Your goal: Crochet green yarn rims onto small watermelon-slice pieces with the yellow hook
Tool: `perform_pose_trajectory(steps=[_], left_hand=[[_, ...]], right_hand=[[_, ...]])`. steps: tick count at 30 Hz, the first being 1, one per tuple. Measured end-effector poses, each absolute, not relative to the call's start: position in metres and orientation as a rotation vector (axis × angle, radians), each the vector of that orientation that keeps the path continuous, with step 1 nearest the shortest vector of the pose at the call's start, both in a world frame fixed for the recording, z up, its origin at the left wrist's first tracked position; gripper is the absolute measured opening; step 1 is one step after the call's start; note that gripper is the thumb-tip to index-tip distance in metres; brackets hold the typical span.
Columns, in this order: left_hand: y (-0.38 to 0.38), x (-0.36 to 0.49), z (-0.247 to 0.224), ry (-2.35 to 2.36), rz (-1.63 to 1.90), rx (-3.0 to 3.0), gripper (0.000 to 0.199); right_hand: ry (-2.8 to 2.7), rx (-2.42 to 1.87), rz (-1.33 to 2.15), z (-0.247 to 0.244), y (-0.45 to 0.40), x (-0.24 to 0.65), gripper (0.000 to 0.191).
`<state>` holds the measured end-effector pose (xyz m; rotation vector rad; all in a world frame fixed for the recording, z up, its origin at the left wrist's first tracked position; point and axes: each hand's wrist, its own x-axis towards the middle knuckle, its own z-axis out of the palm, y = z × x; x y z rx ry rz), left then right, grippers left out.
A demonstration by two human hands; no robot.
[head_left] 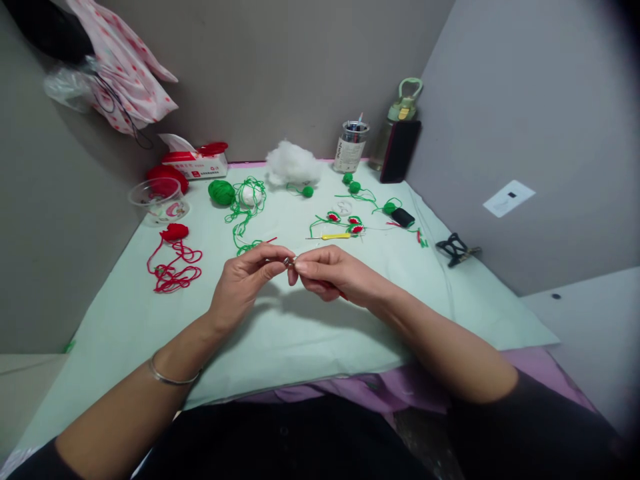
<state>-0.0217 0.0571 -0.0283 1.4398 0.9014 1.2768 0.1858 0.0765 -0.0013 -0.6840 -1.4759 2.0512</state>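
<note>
My left hand (250, 277) and my right hand (333, 270) meet above the middle of the table, fingertips almost touching. Between them is a small shiny metal piece (289, 262), pinched by the left thumb and fingers. The right thumb and forefinger are closed on its other side, on something too small to name. A bit of red shows under the right hand. Just beyond the hands lie a yellow-handled crochet hook (336, 237) and small red, white and green crocheted pieces (354, 221). Green yarn (243, 230) trails close to the left fingers.
Red yarn (175, 270) and a clear tub (163, 203) are at left. Behind stand a tissue box (197, 163), green ball (221, 193), white stuffing (293, 165), pen cup (351, 150), bottle (385, 137) and phone (401, 152). A black stand (455, 250) sits at the right.
</note>
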Motion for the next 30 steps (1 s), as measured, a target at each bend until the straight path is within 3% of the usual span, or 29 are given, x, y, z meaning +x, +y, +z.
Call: perform_pose_trajectory(steps=[18,25,30], left_hand=[[0.055,-0.020,-0.019,1.083,1.272,1.395,0.017],[0.054,-0.018,-0.016,1.108,1.272,1.397,0.017],[0.056,-0.019,-0.018,1.110,1.257,1.383,0.020]], right_hand=[[-1.728,-0.862,1.405,0.001,0.067,0.179,0.044],[-1.887,-0.982,1.049,-0.005,0.064,0.177,0.028],[-2.007,-1.055,0.698,-0.011,0.061,0.176,0.028]])
